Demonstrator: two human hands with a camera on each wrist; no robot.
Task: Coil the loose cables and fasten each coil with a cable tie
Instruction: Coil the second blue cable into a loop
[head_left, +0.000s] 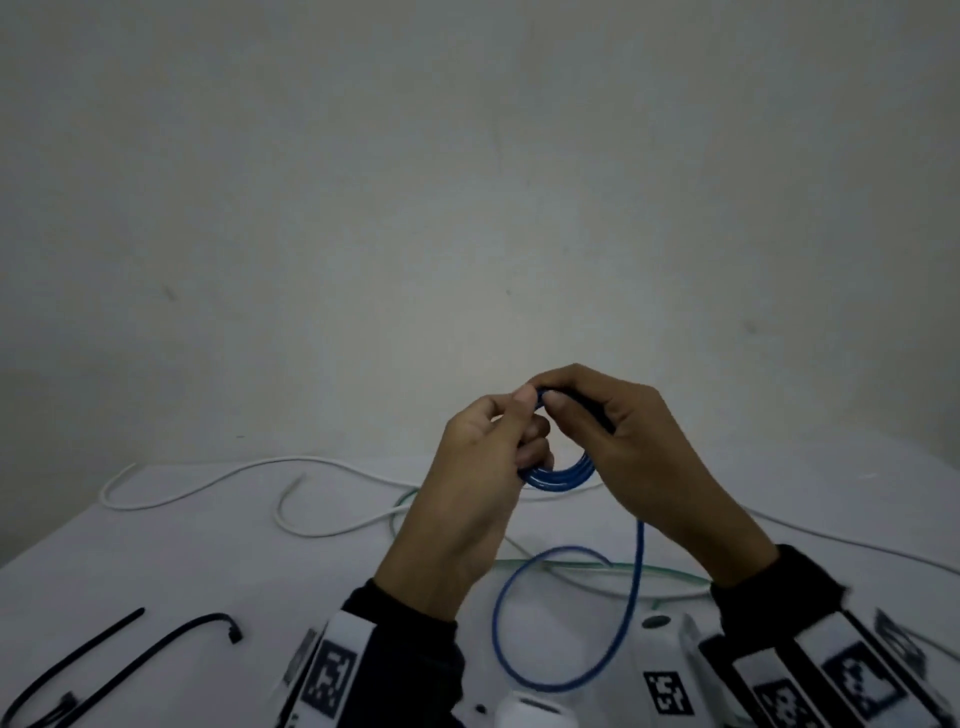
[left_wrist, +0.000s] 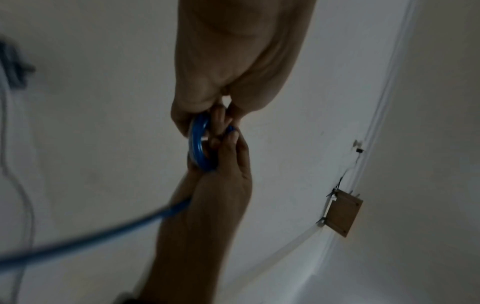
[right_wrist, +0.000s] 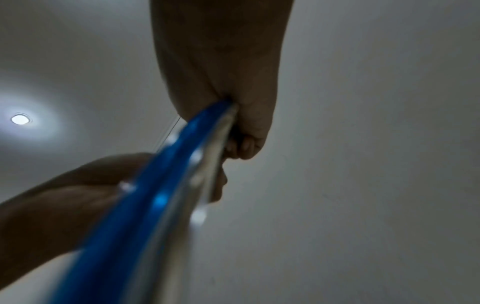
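A blue cable is wound into a small coil (head_left: 560, 474) that I hold up above the table between both hands. My left hand (head_left: 525, 422) grips the coil's left side, fingers curled through the loop. My right hand (head_left: 551, 393) pinches the top of the coil with thumb and fingertips. The cable's loose tail (head_left: 640, 551) drops from under my right hand and forms a wide loop (head_left: 506, 623) on the table. In the left wrist view the coil (left_wrist: 198, 148) sits edge-on between the two hands. The right wrist view shows the blue strands (right_wrist: 161, 195) blurred, running from my right palm.
Two black cable ties (head_left: 78, 657) (head_left: 182, 636) lie at the table's (head_left: 208, 571) front left. White cables (head_left: 218, 480) snake across the far side, and a pale green cable (head_left: 571, 565) crosses under my hands. A bare wall stands behind.
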